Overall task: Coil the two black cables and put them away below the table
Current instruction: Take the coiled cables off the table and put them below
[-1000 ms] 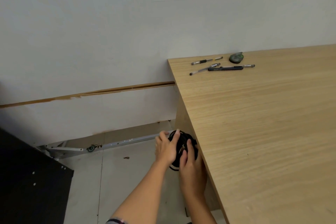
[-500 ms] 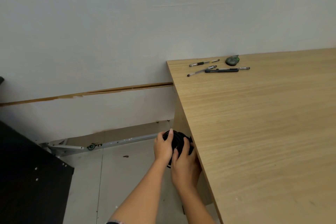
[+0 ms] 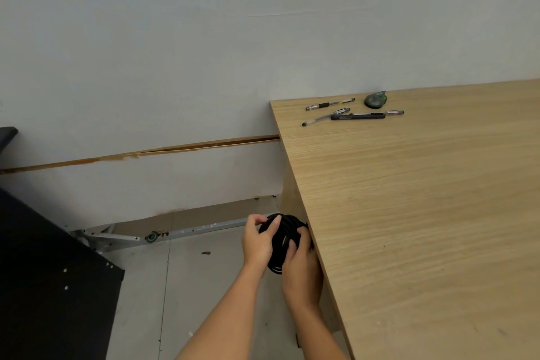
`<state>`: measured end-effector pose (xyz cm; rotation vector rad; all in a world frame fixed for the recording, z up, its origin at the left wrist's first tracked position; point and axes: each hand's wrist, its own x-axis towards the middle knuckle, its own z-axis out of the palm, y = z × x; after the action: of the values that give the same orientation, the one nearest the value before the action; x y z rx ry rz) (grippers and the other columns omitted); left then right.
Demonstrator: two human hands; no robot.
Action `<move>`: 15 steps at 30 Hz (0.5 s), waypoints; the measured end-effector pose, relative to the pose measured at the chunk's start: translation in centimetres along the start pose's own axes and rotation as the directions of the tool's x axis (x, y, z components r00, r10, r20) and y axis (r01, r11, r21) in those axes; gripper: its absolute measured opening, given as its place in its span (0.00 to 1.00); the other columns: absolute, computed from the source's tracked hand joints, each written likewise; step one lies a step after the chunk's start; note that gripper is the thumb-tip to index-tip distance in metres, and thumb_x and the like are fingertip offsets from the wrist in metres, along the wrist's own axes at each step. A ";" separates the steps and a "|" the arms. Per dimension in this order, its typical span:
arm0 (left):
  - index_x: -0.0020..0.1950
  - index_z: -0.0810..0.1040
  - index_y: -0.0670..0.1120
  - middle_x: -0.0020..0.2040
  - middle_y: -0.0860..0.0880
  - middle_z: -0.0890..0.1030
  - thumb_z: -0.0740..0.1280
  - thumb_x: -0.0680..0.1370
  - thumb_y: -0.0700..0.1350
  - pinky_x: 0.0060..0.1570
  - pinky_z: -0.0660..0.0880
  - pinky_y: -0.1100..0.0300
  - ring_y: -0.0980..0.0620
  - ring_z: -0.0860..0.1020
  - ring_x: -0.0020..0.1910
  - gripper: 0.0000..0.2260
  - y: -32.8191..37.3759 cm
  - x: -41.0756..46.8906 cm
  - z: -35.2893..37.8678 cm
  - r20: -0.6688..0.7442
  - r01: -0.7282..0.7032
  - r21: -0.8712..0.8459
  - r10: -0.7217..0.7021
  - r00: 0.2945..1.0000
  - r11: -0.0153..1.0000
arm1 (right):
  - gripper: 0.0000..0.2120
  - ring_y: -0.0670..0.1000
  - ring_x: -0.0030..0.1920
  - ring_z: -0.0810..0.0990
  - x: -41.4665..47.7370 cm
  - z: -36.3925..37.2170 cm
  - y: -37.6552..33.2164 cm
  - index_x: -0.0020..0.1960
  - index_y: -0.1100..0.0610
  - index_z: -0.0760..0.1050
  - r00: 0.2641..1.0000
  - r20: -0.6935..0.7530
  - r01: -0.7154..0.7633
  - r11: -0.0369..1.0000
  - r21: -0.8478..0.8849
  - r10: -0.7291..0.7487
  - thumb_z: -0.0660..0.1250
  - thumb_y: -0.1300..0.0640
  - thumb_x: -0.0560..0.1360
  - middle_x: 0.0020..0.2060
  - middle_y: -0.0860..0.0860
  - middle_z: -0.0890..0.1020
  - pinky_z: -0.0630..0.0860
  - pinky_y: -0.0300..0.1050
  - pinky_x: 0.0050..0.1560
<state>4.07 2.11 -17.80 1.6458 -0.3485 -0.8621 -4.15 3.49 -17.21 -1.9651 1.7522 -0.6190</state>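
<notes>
Wooden table [image 3: 409,213] just beside cable coil [image 3: 279,247]

Arms outstretched, the left grip [image 3: 257,241] and right grip [image 3: 302,267] both curl round the coiled cable [image 3: 287,228].

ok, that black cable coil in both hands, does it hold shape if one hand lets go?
Probably not: no tie shows on the black cable coil, and the left hand and right hand both grip it, so loops may spring apart. Seems light: fingers alone hold it up.
</notes>
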 end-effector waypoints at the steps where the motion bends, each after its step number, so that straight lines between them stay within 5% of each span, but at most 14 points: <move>1: 0.47 0.73 0.46 0.47 0.46 0.79 0.70 0.74 0.46 0.44 0.75 0.56 0.46 0.78 0.49 0.07 -0.2 -0.2 0.1 0.005 -0.031 -0.006 0.031 0.999 0.999 | 0.14 0.62 0.42 0.83 0.1 0.2 0.1 0.59 0.60 0.73 1.000 -0.020 -0.022 1.000 -0.002 0.022 0.69 0.60 0.74 0.45 0.63 0.82 0.81 0.53 0.34; 5: 0.48 0.79 0.47 0.49 0.49 0.82 0.71 0.74 0.40 0.55 0.76 0.55 0.49 0.79 0.53 0.05 -0.4 -0.3 0.1 0.052 -0.084 -0.014 0.084 0.995 0.996 | 0.16 0.62 0.49 0.82 -0.2 -1.2 -0.3 0.64 0.60 0.69 0.994 -0.110 0.017 1.000 -0.020 -0.019 0.54 0.56 0.78 0.52 0.63 0.81 0.81 0.56 0.44; 7: 0.50 0.79 0.48 0.51 0.52 0.81 0.71 0.73 0.39 0.60 0.74 0.53 0.50 0.78 0.56 0.08 -0.3 -0.3 0.3 0.075 -0.065 -0.015 0.066 0.995 0.998 | 0.20 0.61 0.59 0.78 -0.4 -1.8 -1.0 0.69 0.59 0.64 0.997 -0.070 0.017 0.998 0.063 -0.012 0.60 0.60 0.78 0.60 0.59 0.77 0.77 0.56 0.55; 10: 0.61 0.78 0.43 0.60 0.49 0.79 0.71 0.74 0.39 0.64 0.71 0.53 0.51 0.75 0.61 0.16 -0.2 -0.3 0.9 0.075 -0.044 -0.025 0.046 0.996 0.999 | 0.31 0.67 0.58 0.77 0.3 -0.3 -0.4 0.68 0.66 0.65 0.998 0.045 -0.038 0.999 -0.030 0.040 0.72 0.67 0.69 0.59 0.69 0.76 0.78 0.60 0.51; 13: 0.64 0.76 0.40 0.65 0.46 0.76 0.69 0.74 0.37 0.66 0.70 0.55 0.52 0.74 0.63 0.18 -0.2 -0.3 1.4 0.073 -0.040 -0.056 0.044 0.996 0.998 | 0.19 0.67 0.57 0.78 0.9 0.2 -0.3 0.65 0.70 0.70 1.000 -0.013 0.015 0.980 -0.201 -0.018 0.60 0.62 0.76 0.57 0.70 0.77 0.78 0.59 0.52; 15: 0.64 0.76 0.40 0.66 0.46 0.75 0.68 0.75 0.37 0.65 0.68 0.60 0.55 0.72 0.63 0.17 -0.3 -0.3 1.4 0.078 -0.050 -0.040 0.053 0.995 0.998 | 0.24 0.67 0.54 0.80 1.0 0.2 -0.2 0.62 0.69 0.74 0.998 0.037 0.048 0.981 -0.189 -0.042 0.51 0.53 0.80 0.55 0.70 0.78 0.80 0.58 0.47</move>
<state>2.80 1.35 -18.07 1.5642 -0.4260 -0.8913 -3.79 2.54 -17.24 -2.1346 1.8089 -0.4454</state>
